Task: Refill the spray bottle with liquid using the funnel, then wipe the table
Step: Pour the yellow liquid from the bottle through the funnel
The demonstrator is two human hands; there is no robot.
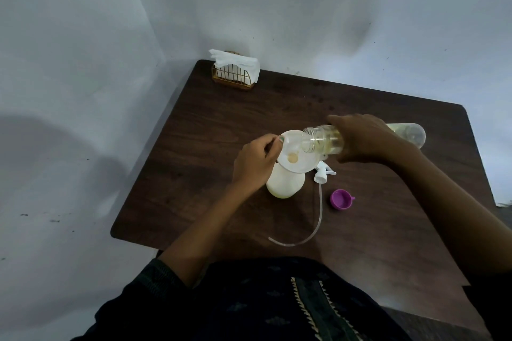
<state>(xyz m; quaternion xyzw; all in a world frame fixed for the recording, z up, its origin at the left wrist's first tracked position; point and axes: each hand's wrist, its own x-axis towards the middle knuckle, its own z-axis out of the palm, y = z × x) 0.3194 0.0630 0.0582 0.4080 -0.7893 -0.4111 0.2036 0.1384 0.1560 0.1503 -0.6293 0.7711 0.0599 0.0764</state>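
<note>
A white spray bottle [285, 183] stands on the dark wooden table [210, 130] with a clear funnel [293, 155] seated in its neck. My left hand [255, 163] pinches the funnel's left rim. My right hand [365, 138] grips a clear bottle of yellowish liquid [324, 138], tipped almost level, its open mouth over the funnel. A little yellowish liquid lies at the funnel's bottom. The white spray head [322, 171] with its long clear tube [313, 227] lies on the table right of the spray bottle.
A purple cap [341, 199] lies open side up, right of the tube. A gold wire holder with white napkins [235, 70] stands at the table's far left corner against the pale wall. The table's near edge meets my dark clothing.
</note>
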